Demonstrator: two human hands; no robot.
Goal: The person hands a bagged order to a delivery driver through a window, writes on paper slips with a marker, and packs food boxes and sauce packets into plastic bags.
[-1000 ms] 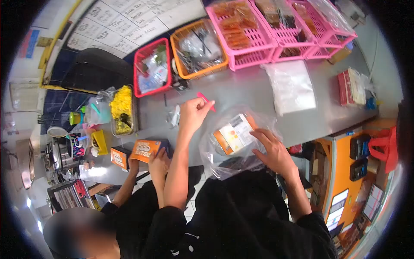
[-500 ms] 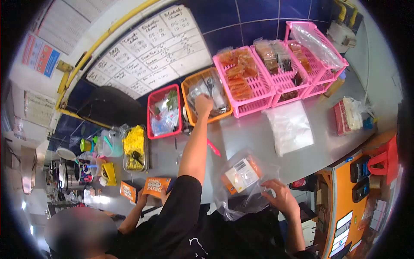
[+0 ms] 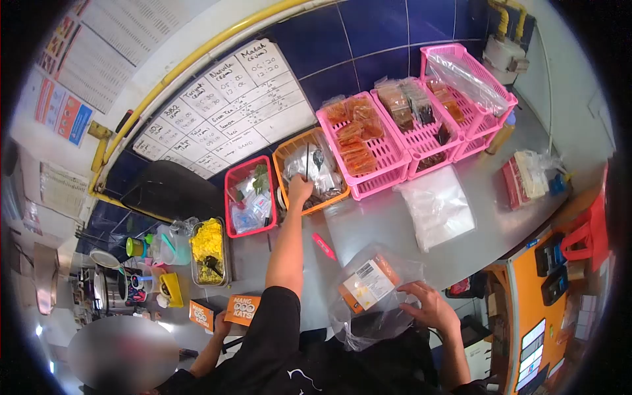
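My left hand (image 3: 299,191) reaches over the front of the orange basket (image 3: 282,172), its fingers closed round a thin dark stick (image 3: 308,159) that points up; its exact kind does not show. Silvery plastic packets (image 3: 316,172) lie in that basket. My right hand (image 3: 431,308) is at the right edge of a clear plastic bag (image 3: 349,324), its curled fingers and thumb on the film. Inside the bag is an orange box (image 3: 384,266) with a white printed label (image 3: 370,284).
A co-worker's hand (image 3: 222,324) touches one of two orange boxes (image 3: 242,309) at left. A red basket (image 3: 230,197), a tray of yellow food (image 3: 207,240), a pink marker (image 3: 323,246), pink baskets (image 3: 395,178) and clear plastic bags (image 3: 438,207) stand or lie on the metal counter.
My left hand has drawn back toward the basket's front edge, and the thin dark stick now shows in it. My right hand stays at the bag. The view has shifted slightly.
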